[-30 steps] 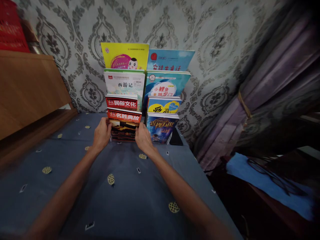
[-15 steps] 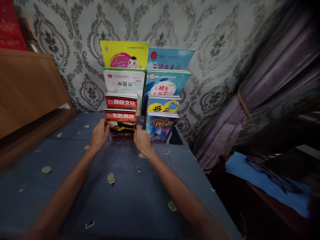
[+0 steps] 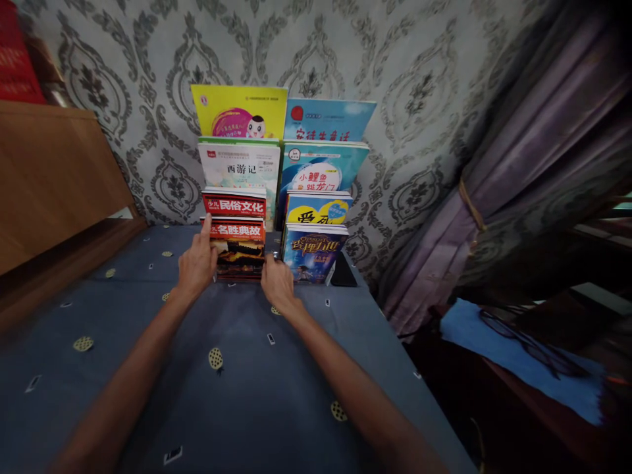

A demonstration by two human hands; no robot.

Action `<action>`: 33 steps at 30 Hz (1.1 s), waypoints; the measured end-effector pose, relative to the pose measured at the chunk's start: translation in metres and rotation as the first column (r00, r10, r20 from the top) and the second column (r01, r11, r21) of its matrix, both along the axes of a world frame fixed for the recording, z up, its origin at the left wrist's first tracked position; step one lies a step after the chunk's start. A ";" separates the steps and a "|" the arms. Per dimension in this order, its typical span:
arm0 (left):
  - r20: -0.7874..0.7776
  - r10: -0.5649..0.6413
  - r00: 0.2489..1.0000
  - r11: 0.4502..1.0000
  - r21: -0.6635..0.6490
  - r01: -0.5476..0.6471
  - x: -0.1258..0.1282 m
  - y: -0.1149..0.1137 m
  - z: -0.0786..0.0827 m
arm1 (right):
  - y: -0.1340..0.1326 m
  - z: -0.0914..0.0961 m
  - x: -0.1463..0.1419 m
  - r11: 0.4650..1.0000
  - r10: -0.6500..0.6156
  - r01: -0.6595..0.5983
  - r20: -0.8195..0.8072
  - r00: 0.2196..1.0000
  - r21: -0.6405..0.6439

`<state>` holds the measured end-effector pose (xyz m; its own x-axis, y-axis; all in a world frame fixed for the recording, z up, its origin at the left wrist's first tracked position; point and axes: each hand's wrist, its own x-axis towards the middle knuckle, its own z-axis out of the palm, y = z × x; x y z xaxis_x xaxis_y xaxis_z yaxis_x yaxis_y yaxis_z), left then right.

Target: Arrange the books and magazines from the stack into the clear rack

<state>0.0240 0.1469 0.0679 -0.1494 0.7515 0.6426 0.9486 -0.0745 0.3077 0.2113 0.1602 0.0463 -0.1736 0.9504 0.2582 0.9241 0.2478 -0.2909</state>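
Note:
My left hand (image 3: 195, 265) is at the left side of the front left book (image 3: 239, 253), which has a red top and a dark landscape picture. Its index finger points up along the cover's edge, and the thumb is close to the cover. My right hand (image 3: 277, 282) has curled fingers on the same book's lower right edge. Right behind that book stands another red-topped book (image 3: 237, 205). Farther back come a white book (image 3: 240, 161) and a yellow book (image 3: 239, 108). A dark blue book (image 3: 316, 253) stands right of my right hand.
Behind the dark blue book rise a yellow-and-blue book (image 3: 318, 207), a teal book (image 3: 326, 164) and a light blue book (image 3: 330, 118). A black flat object (image 3: 344, 274) lies beside them. Glasses (image 3: 530, 342) rest on a blue cloth (image 3: 461, 322) at right; a wooden cabinet (image 3: 59, 178) is at left.
My left index finger has lifted from the book's side and now stretches up by its top left corner. My right hand stays at the right edge. The view has shifted slightly.

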 end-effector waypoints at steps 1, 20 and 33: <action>-0.018 0.002 1.000 1.000 -0.011 -0.002 0.000 0.000 0.003 | 0.000 -0.001 0.000 1.000 0.000 0.000 -0.007 1.000 -0.003; -0.123 -0.035 0.992 0.999 -0.025 0.032 -0.007 0.005 0.008 | -0.002 -0.003 0.010 0.988 0.151 -0.152 -0.034 0.988 -0.030; -0.173 -0.068 0.982 0.993 -0.106 0.050 -0.012 0.005 0.010 | 0.006 0.014 -0.009 0.971 0.217 -0.144 -0.435 0.874 0.193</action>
